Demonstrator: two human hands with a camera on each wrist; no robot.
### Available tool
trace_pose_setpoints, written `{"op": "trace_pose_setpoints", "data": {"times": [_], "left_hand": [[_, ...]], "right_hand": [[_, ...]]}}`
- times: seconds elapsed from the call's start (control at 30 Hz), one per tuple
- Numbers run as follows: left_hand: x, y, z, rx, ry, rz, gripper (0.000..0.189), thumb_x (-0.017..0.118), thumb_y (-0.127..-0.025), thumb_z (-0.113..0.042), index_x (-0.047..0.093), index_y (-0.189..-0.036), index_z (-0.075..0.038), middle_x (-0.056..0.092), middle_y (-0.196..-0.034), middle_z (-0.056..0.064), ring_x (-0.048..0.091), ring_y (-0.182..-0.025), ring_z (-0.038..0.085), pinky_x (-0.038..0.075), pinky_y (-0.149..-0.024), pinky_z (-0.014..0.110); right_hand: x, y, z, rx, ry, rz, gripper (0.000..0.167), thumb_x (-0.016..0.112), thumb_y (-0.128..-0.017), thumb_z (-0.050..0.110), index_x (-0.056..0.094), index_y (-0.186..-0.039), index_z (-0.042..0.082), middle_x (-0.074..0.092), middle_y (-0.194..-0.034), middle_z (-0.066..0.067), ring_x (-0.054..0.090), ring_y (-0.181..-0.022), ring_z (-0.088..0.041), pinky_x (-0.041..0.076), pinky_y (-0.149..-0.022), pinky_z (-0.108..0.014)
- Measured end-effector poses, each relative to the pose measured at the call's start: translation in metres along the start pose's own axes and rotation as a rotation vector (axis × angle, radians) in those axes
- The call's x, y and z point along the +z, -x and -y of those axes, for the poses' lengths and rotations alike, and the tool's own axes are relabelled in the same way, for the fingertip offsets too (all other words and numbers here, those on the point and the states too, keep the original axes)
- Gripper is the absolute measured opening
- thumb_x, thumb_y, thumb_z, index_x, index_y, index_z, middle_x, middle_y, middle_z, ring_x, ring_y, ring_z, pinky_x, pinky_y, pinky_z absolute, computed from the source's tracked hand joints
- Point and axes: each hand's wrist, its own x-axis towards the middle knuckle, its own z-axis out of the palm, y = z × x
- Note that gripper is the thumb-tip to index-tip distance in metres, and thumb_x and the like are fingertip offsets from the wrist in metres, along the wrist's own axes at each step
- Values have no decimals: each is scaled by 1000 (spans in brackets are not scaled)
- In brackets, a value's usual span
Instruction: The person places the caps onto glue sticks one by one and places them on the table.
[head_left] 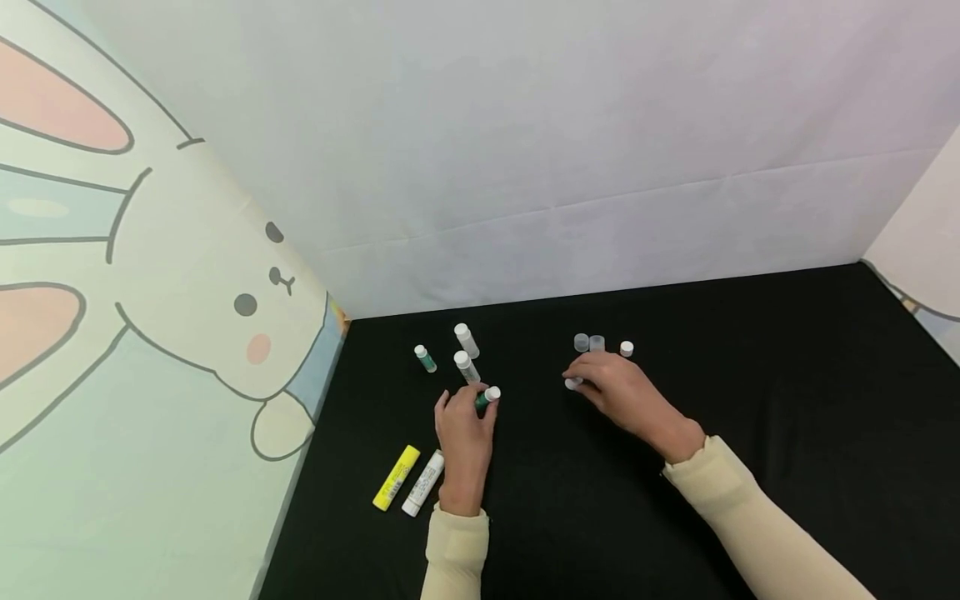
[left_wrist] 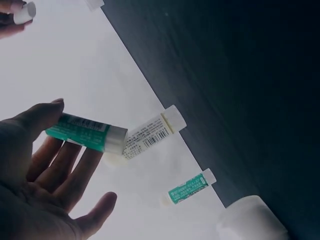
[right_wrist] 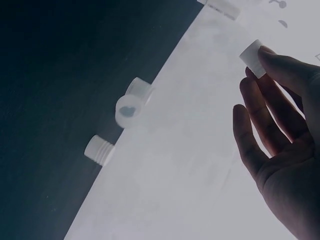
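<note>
Fingers (left_wrist: 82,177) of the left hand (head_left: 461,425) grip a green tube (left_wrist: 87,133) above the worktop's (head_left: 675,533) left half; the right hand (head_left: 618,392) pinches a white cap (right_wrist: 251,59). From my remote seat I see three loose caps (head_left: 627,349) toward the far edge, and a yellow tube (head_left: 396,477) nearer the left edge.

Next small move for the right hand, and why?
Probably lower the white cap to the black table near the three loose caps. The right hand pinches it close to them, while the left hand holds a green glue stick near the upright tubes, so caps and tubes seem to be kept apart.
</note>
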Motion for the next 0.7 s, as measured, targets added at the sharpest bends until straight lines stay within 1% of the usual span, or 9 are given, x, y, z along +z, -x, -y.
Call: {"op": "trace_pose_setpoints", "data": {"times": [0.2, 0.33, 0.7], "left_hand": [[1, 0, -5, -1, 16, 32, 21, 88, -84, -1, 74, -99, -7, 79, -98, 8, 75, -93, 26, 48, -107, 62], [2, -1, -7, 19, 21, 47, 22, 89, -83, -3, 75, -99, -8, 79, -98, 7, 75, -94, 25, 48, -108, 61], [6, 2, -12, 98, 2, 31, 24, 91, -81, -5, 75, -98, -9, 78, -96, 5, 75, -93, 23, 49, -107, 60]], "right_hand": [[2, -4, 6, -53, -11, -47, 26, 87, -83, -2, 79, -107, 6, 76, -109, -3, 72, -103, -21, 61, -89, -42], [4, -5, 8, -90, -17, -77, 26, 87, -83, -2, 80, -107, 6, 76, -109, -3, 72, -102, -21, 61, -88, -40], [6, -7, 18, -138, -27, -94, 26, 86, -83, -2, 80, -108, 6, 75, -111, -5, 72, -102, -21, 62, -85, -38]]}}
